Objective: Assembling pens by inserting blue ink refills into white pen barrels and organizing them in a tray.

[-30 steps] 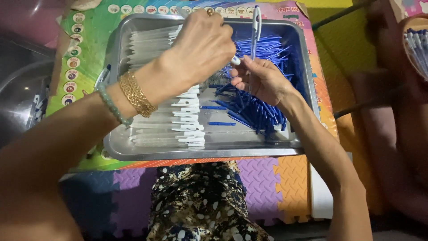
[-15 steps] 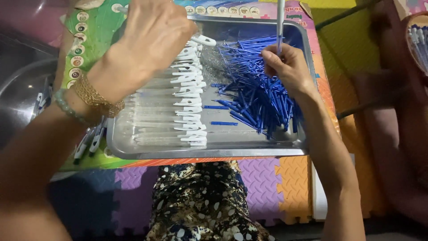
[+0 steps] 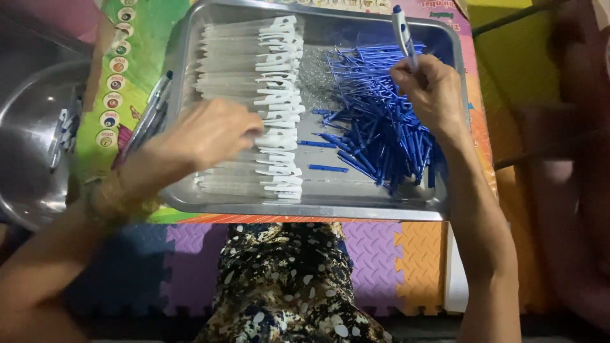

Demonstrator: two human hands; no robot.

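Left hand [image 3: 206,136] smeared by motion blur, covering part of the clear barrels [image 3: 232,60]; grip unreadable. Tray [image 3: 318,204] cut at the top edge. Bowl [image 3: 32,146] cropped at left. Pens [image 3: 149,117] beside tray too blurred to count.

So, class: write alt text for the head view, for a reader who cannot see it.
Seen from above, a person's right hand holds a white and blue pen upright over a metal tray. The left hand rests on a row of clear pen barrels, beside a heap of blue refills.
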